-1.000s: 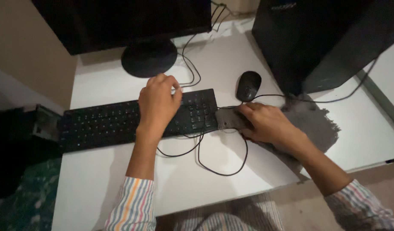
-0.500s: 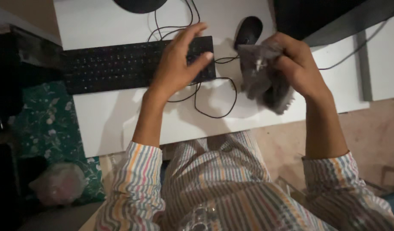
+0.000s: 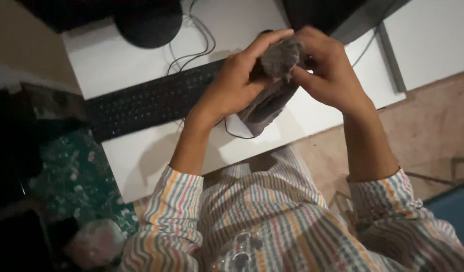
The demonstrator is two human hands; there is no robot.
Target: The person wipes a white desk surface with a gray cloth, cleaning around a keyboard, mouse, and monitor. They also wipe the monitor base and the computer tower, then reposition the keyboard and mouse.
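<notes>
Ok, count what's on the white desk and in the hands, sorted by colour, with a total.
Black: 3, the keyboard, the monitor stand and the computer tower.
Grey: 1, the cloth, held by the left hand and the right hand.
Total: 4.

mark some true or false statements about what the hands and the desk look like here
1. Both hands hold the grey cloth above the desk. True: the left hand and right hand grip it together.
2. The left hand rests on the black keyboard. False: it is raised, on the cloth.
3. The keyboard lies on the white desk. True.
4. The cloth is spread flat on the desk. False: it is bunched between the hands.
5. The sleeves are plain black. False: they are striped in several colours.
</notes>
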